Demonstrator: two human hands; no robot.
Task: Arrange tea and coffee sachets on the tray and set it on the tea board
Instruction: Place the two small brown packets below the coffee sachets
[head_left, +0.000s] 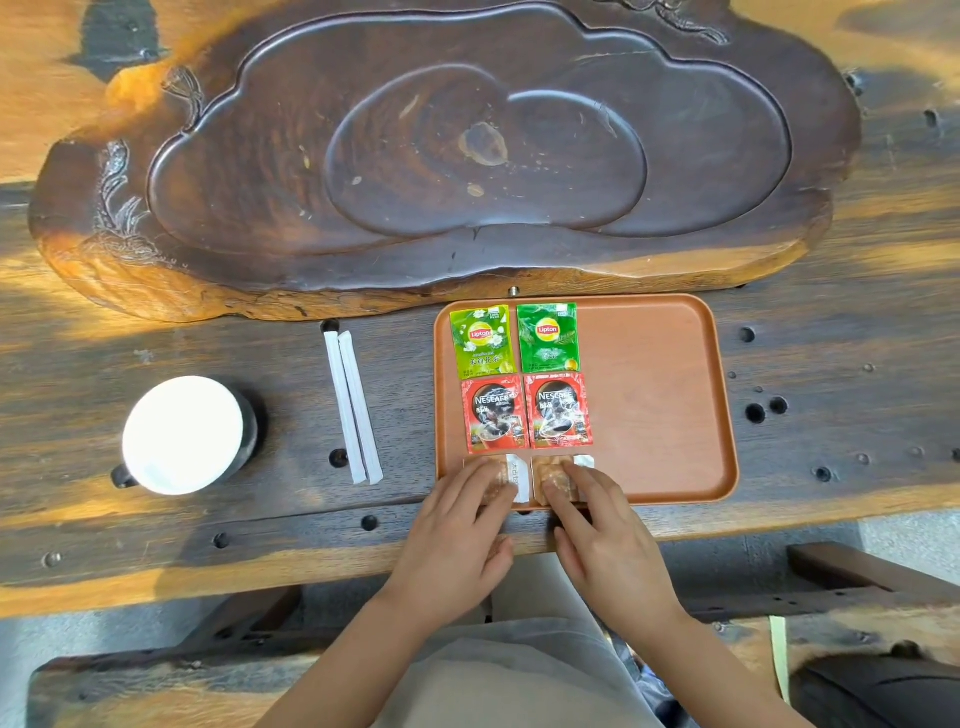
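From over the person's shoulder, the rounded rectangular orange-brown tray (649, 395) sat on the dark plank table (831, 364), just in front of the big carved dark wooden tea board (415, 145), not on it. Its left half was filled in neat pairs: a light green Lipton tea sachet (482, 340) beside a darker green Lipton tea sachet (548, 338) at the far edge, then two red Nescafé coffee sachets (493, 413) (558, 410) side by side, touching. Nearest the person lay two clear packets of brownish sugar (511, 475) (558, 480).

The left hand (457, 535) lay flat, fingers loosely spread, fingertips pressing the left packet; the right hand (605, 540) did the same on the right packet. Neither gripped anything.

Left of the tray, apart from it, lay two white paper-wrapped sticks (353, 408) side by side, and farther left a dark mug with a white paper lid (183, 435).
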